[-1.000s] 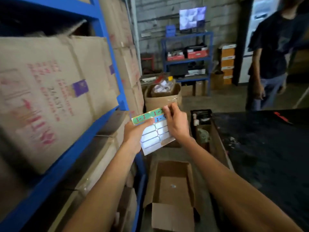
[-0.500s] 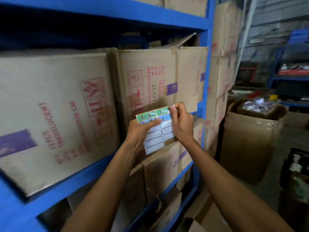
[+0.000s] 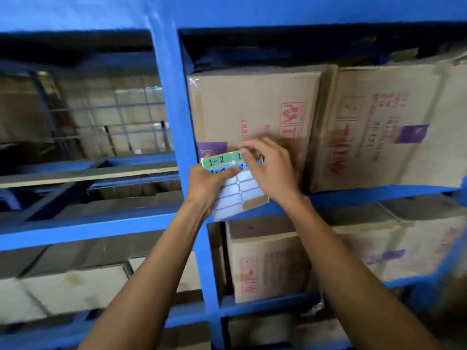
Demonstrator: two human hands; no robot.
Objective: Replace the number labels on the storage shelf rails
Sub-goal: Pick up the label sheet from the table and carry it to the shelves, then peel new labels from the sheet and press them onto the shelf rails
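Observation:
My left hand [image 3: 207,185] holds a sticker sheet [image 3: 237,190] by its left edge, thumb across the blue row. The sheet has a green label reading "1-2" at the top, a blue row below it and several blank white labels. My right hand [image 3: 270,170] rests on the sheet's upper right, fingertips pinching at the top green label there. Both hands are in front of a blue shelf upright [image 3: 177,137] and just above the blue horizontal rail [image 3: 366,195]. No label shows on the rail.
Large cardboard boxes [image 3: 255,109] with red print and purple stickers fill the right bay, with more boxes [image 3: 267,261] on the level below. The left bay holds a wooden shelf board [image 3: 83,175], with wire mesh and further boxes behind. Another blue rail [image 3: 75,231] runs lower left.
My view has swung left from the aisle onto the shelf front and closer to it. Both hands have kept the sticker sheet, and my right fingers stay at its top right label.

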